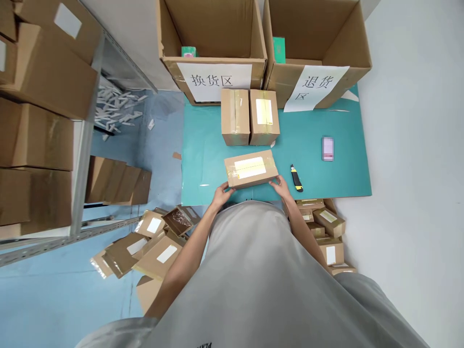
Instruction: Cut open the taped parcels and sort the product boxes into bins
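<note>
A taped cardboard box [232,170] with a white label on top lies slightly turned near the front edge of the green table [203,145]. My left hand [222,195] grips its near left corner, the fingertips against its side. At the near right corner my right hand [281,187] takes hold in the same way. To the right of that hand lies a black and yellow utility knife [296,179]. Two upright cardboard boxes [235,113] stand side by side just behind the held box; the right one bears a label.
Two large open cartons [217,24] with paper signs stand at the back, each with a green box inside. A phone-like object [327,149], its face blurred, lies at right. Shelving [85,145] with boxes rises at left. Cardboard boxes [159,251] cover floor areas on both sides.
</note>
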The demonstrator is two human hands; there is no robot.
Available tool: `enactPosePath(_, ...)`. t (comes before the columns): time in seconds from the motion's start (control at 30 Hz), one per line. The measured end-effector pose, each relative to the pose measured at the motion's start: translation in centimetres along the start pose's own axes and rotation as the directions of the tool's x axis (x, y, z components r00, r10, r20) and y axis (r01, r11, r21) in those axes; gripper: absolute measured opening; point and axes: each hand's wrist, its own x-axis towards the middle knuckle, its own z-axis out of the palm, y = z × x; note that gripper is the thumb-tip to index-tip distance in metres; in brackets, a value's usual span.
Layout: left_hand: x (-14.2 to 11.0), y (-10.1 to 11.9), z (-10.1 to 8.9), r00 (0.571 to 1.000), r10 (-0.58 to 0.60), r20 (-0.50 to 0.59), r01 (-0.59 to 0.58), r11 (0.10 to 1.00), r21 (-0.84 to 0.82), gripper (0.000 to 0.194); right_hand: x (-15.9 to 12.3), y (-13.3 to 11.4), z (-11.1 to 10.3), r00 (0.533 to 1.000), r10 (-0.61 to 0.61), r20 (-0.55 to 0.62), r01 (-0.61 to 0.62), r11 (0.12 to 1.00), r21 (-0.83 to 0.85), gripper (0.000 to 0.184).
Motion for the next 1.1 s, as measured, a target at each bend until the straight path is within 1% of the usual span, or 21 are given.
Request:
enactPosePath(0.1, -0.3, 0.8, -0.5, 0.997, 0.003, -0.074, -0.004, 1.000, -0.006, 0.034, -0.7, -0.1, -0.8, 1.000, -0.008, 0.012, 0.008, 1.000, 0.012, 0.045)
enactPosePath(0.27, -0.5, 1.9, -0.7, 0.981, -0.024, -0.195, 0.016, 0.999, -0.040, 0.040, -1.5, -0.9, -1.5, 0.996, -0.020, 0.085, 0.012, 0.996, 0.091, 0.053)
enactPosePath(0.37, -0.7, 2.2, -0.3, 0.978, -0.055, -0.201, 0.041, 0.996, -0.077, 0.044, -1.5, -1.5, -1.6, 0.995, -0.001, 0.101, -0.011, 0.992, 0.124, 0.054)
enactPosePath(0.5, -1.2, 2.9, 0.1, 0.983, -0.046, -0.175, 0.019, 0.989, -0.149, 0.047, -1.6, -2.4, -1.9, 0.990, -0.032, 0.139, 0.007, 0.985, 0.173, 0.056)
enactPosePath(0.63, -1.7, 3.6, 0.5, 0.981, -0.045, -0.191, 0.019, 0.991, -0.135, 0.048, -1.6, -3.2, -2.4, 0.987, -0.064, 0.147, 0.036, 0.982, 0.187, 0.060)
enactPosePath(0.77, -2.1, 3.6, 1.0, 0.970, -0.085, -0.226, 0.057, 0.990, -0.129, 0.054, -1.2, -3.1, -3.1, 0.983, -0.058, 0.176, 0.020, 0.977, 0.212, 0.065)
enactPosePath(0.9, -2.3, 2.5, 1.4, 0.971, -0.132, -0.202, 0.094, 0.978, -0.187, 0.053, -1.2, -1.8, -4.4, 0.979, -0.034, 0.201, -0.008, 0.979, 0.205, 0.057)
enactPosePath(1.03, -2.7, 1.0, 1.8, 0.939, -0.257, -0.230, 0.208, 0.953, -0.219, 0.049, -1.6, -0.5, -5.4, 0.983, 0.036, 0.182, -0.046, 0.998, 0.052, 0.042)
enactPosePath(1.1, -3.0, 0.5, 2.0, 0.931, -0.278, -0.236, 0.231, 0.950, -0.209, 0.048, -1.8, -0.2, -5.4, 0.978, 0.061, 0.199, -0.064, 0.998, 0.008, 0.034)
